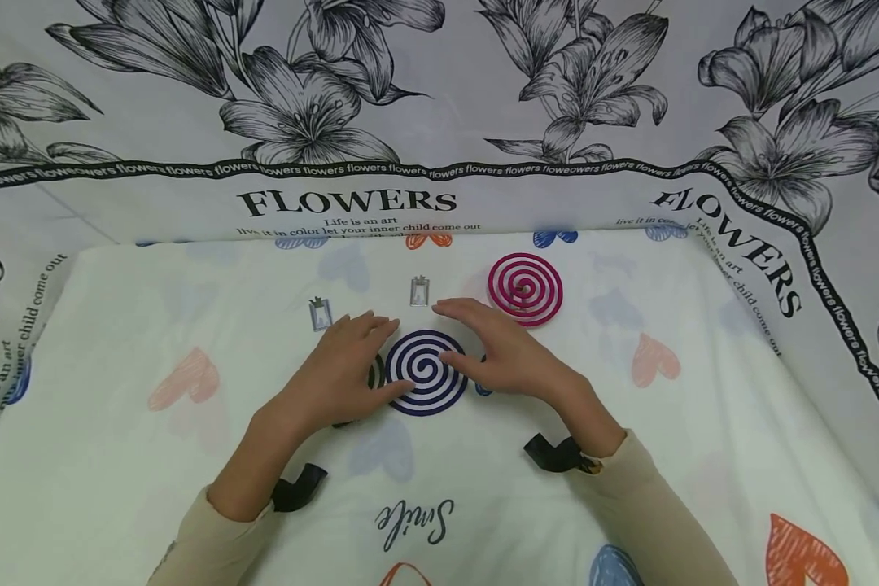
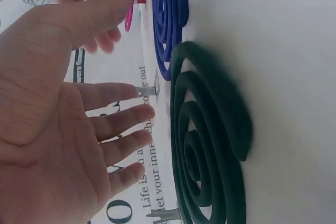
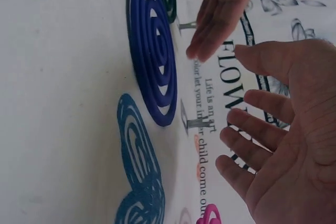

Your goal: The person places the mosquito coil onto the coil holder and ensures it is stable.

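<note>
A dark blue spiral coil (image 1: 426,373) lies flat on the cloth, between the two hands. My left hand (image 1: 347,370), fingers spread, hovers over a dark green coil (image 2: 210,129) that it mostly covers in the head view. The right hand (image 1: 509,350) hovers at the blue coil's right edge, its fingers loosely extended. Neither hand holds anything. Two small metal stands sit beyond the hands, one (image 1: 321,313) by the left fingertips and another (image 1: 420,290) near the right fingertips. A magenta coil (image 1: 525,290) rests at the back right, with a small piece at its centre.
The white cloth (image 1: 703,423) carries printed hearts and the word Smile near the front. Behind it runs a flower-printed cloth (image 1: 469,98) with a black border. Black straps hang at both wrists.
</note>
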Demonstrator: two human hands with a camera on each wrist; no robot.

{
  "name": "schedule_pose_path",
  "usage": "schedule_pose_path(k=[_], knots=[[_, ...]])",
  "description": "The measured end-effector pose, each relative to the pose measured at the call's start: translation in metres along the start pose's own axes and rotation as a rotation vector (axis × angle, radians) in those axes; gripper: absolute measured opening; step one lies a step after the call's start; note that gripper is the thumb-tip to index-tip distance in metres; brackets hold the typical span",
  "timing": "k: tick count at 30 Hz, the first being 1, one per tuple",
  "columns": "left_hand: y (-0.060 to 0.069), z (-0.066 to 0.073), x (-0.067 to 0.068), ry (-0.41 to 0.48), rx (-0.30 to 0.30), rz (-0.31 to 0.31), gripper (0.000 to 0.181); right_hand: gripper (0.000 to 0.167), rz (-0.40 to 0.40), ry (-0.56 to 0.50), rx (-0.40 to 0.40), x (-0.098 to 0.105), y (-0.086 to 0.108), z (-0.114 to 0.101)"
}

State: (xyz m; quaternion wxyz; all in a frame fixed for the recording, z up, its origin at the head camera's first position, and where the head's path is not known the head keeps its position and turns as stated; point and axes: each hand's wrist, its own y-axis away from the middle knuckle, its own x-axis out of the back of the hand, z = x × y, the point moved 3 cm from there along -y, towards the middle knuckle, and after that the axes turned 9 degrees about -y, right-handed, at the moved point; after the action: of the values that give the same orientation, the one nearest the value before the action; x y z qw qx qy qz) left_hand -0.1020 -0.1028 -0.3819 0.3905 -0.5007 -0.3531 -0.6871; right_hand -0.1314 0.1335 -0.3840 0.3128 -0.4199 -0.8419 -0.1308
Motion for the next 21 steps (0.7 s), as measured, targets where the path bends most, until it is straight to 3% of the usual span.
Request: schedule_pose_path(k=[10, 15, 21], knots=[[0.004, 0.013, -0.008, -0.075, 0.004, -0.006, 0.084, 0.075, -0.132, 0.042, -0.084, -0.008, 0.005, 0.008], [0.007, 0.018, -0.010, -0.072, 0.014, -0.038, 0.090, 0.078, -0.176, 0.056, -0.039, -0.012, 0.005, 0.009], [0.009, 0.022, -0.015, -0.115, 0.003, -0.052, 0.110, 0.087, -0.241, 0.061, -0.001, -0.017, 0.008, 0.009]])
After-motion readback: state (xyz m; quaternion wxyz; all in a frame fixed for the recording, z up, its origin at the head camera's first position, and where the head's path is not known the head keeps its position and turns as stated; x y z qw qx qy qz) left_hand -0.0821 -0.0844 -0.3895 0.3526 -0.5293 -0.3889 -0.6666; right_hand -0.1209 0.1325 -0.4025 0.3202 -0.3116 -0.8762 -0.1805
